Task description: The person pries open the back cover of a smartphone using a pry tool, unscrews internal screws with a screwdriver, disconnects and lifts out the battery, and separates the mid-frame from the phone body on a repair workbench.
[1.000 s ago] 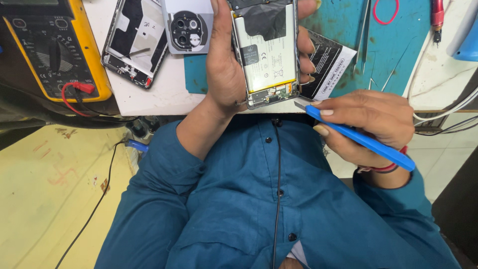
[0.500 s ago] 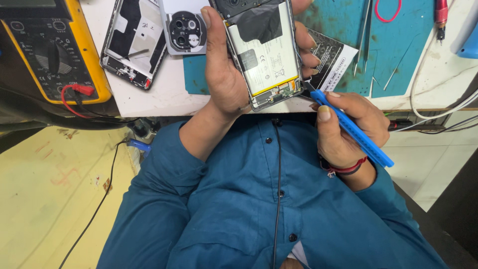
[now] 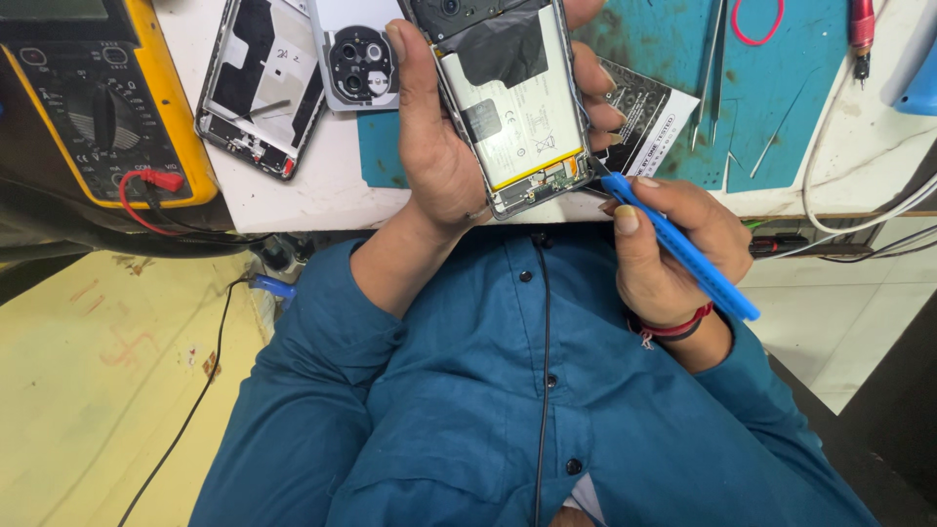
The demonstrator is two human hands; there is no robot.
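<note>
Since a moment ago your right hand (image 3: 673, 249) has brought the blue pry tool (image 3: 680, 246) up, so its tip now touches the lower corner of the opened phone (image 3: 512, 102). Your left hand (image 3: 444, 146) has its grip closed around that phone, above the bench (image 3: 293, 200) edge. Your right grip is closed on the tool. If the tip slips toward the battery (image 3: 517, 122), it could puncture it.

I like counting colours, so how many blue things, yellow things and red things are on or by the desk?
Blue: 2, the pry tool in the right hand and a blue object at the desk's edge.
Yellow: 1, the meter.
Red: 2, the loop and the red-handled tool.
Total: 5.
</note>
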